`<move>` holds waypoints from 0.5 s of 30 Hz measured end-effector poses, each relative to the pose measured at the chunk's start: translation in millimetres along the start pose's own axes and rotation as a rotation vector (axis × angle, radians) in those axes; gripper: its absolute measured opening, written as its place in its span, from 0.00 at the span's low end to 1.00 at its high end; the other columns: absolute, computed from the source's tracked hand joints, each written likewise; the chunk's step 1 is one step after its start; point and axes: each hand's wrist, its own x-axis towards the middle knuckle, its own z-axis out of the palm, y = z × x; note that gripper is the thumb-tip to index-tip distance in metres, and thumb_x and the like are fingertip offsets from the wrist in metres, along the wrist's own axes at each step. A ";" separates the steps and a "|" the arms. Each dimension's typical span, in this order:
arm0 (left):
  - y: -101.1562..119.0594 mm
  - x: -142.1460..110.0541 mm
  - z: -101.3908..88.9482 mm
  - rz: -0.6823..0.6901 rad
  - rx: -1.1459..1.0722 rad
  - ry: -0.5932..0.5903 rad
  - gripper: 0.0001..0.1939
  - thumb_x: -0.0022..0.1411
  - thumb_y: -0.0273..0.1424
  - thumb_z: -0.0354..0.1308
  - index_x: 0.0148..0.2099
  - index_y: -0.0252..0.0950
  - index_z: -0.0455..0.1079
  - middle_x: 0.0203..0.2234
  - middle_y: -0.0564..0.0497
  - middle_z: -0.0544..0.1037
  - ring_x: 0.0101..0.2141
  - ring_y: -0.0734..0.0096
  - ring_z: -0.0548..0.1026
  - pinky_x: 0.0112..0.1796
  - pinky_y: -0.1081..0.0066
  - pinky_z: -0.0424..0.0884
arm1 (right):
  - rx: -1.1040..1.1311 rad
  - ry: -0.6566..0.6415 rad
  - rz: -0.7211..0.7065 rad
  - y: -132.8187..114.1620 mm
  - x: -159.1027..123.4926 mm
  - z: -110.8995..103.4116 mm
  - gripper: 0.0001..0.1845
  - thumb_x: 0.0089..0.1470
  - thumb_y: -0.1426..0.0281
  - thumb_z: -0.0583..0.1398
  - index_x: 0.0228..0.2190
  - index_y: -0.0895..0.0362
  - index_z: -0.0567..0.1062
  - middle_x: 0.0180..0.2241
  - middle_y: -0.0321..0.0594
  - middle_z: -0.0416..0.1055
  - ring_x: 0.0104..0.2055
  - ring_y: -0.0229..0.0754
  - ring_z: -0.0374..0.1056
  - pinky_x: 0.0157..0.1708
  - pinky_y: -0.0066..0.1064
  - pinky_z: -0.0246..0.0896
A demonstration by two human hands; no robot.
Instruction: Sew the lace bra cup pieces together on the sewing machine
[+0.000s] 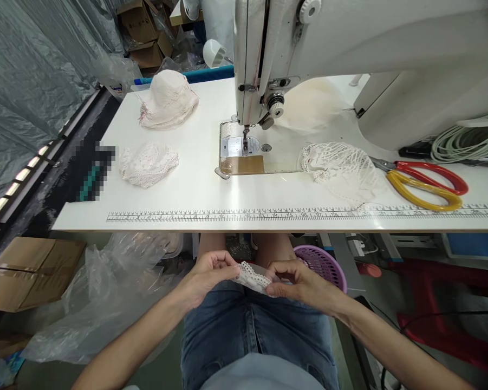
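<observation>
A small strip of white lace fabric (252, 277) is stretched between my two hands, above my lap and below the table edge. My left hand (213, 273) pinches its left end between thumb and fingers. At the other end, my right hand (292, 281) grips it with the thumb on top. In front of me stands a white sewing machine (252, 65), its presser foot (246, 142) over the metal needle plate. White lace pieces (148, 162) lie left of the needle, and another lace piece (337, 168) lies to its right.
Scissors with red and yellow handles (426, 184) lie at the table's right. A stack of cream cup-shaped pieces (168, 100) sits at the back left. A printed ruler (300, 215) runs along the front edge. Below are a purple basket (320, 262) and a cardboard box (32, 273).
</observation>
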 end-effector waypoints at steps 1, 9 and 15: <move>1.7 -0.8 0.5 0.012 0.035 -0.005 0.14 0.47 0.37 0.67 0.27 0.31 0.70 0.23 0.52 0.73 0.27 0.76 0.68 0.32 0.76 0.62 | -0.004 -0.007 0.003 -0.6 -1.0 -0.8 0.17 0.50 0.56 0.62 0.26 0.59 0.72 0.24 0.33 0.63 0.28 0.35 0.57 0.29 0.25 0.51; 5.8 -3.1 13.1 0.302 0.521 -0.095 0.07 0.57 0.33 0.58 0.32 0.35 0.74 0.31 0.49 0.76 0.33 0.70 0.71 0.35 0.73 0.64 | -0.154 -0.021 -0.058 -5.6 2.9 12.4 0.18 0.52 0.54 0.59 0.28 0.58 0.70 0.22 0.31 0.58 0.25 0.33 0.52 0.24 0.24 0.47; 2.0 -11.8 22.0 0.738 0.893 0.081 0.07 0.62 0.28 0.54 0.34 0.36 0.73 0.26 0.51 0.74 0.30 0.72 0.70 0.36 0.70 0.59 | -0.433 0.249 -0.303 -7.9 3.4 25.8 0.15 0.60 0.60 0.54 0.27 0.57 0.69 0.25 0.35 0.65 0.27 0.36 0.60 0.26 0.25 0.52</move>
